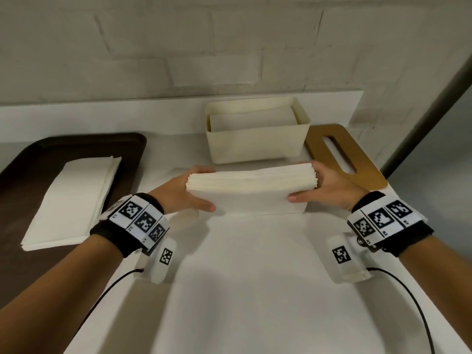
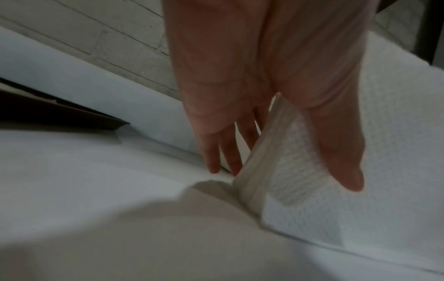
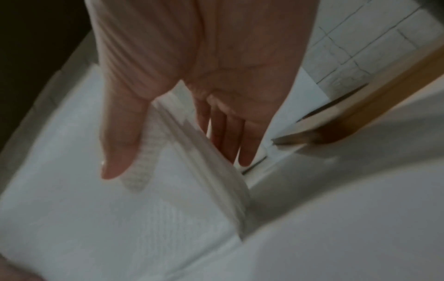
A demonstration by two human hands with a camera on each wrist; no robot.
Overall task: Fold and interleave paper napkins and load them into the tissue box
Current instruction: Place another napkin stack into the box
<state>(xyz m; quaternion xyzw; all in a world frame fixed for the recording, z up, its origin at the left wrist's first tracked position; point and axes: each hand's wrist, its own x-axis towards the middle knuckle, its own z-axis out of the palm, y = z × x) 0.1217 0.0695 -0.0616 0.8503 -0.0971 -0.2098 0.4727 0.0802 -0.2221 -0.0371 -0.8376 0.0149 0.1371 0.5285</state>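
Note:
A thick stack of folded white napkins (image 1: 250, 185) stands tilted on its long edge at the middle of the white table (image 1: 255, 277). My left hand (image 1: 196, 192) pinches its left end, thumb on the near face and fingers behind. My right hand (image 1: 313, 186) pinches the right end the same way. The wrist views show each thumb flat on the napkin stack (image 2: 300, 190) (image 3: 168, 209), with the left hand (image 2: 286, 175) and right hand (image 3: 176, 165) straddling its layered edge. Just behind stands the open cream tissue box (image 1: 258, 144), with napkins (image 1: 252, 118) lying inside.
A wooden lid with a slot (image 1: 342, 154) lies flat to the right of the box. At the left, a dark brown tray (image 1: 38, 154) holds a pile of unfolded napkins (image 1: 71, 200). A brick wall runs behind the table.

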